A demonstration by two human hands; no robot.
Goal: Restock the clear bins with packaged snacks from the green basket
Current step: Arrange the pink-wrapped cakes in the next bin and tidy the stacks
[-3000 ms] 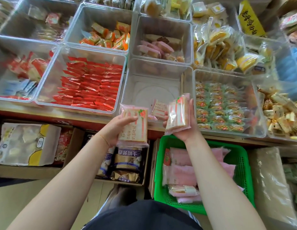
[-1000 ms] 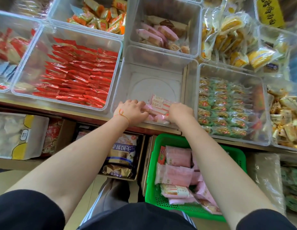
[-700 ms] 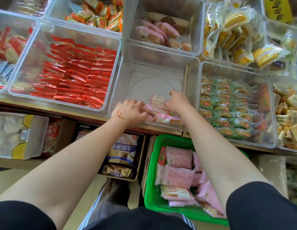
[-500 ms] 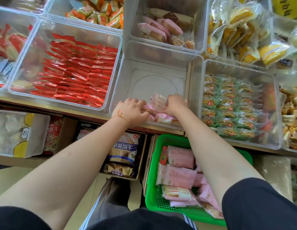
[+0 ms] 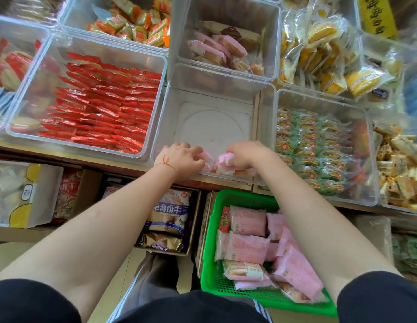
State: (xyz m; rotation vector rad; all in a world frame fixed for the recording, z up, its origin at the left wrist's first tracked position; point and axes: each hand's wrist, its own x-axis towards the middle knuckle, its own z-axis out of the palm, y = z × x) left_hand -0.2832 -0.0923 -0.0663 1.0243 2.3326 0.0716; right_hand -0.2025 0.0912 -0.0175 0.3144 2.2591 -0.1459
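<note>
A nearly bare clear bin (image 5: 214, 99) stands in the middle of the shelf. A few pink snack packets (image 5: 222, 165) lie against its near wall. My left hand (image 5: 181, 157) reaches over that wall with curled fingers on the left packets. My right hand (image 5: 247, 153) grips a pink packet right beside it. Below the shelf, the green basket (image 5: 216, 283) holds several more pink packets (image 5: 248, 243); my right forearm crosses above it.
Neighbouring clear bins hold red sachets (image 5: 102, 106) on the left, green-wrapped snacks (image 5: 312, 145) on the right, and pink cakes (image 5: 216, 50) behind. Cartons with biscuit bags (image 5: 167, 213) sit under the shelf, left of the basket.
Three seconds ago both hands held packets up above the bin; now they are down at its near wall among the pink packets. In the last second the right hand shifted and gripped one.
</note>
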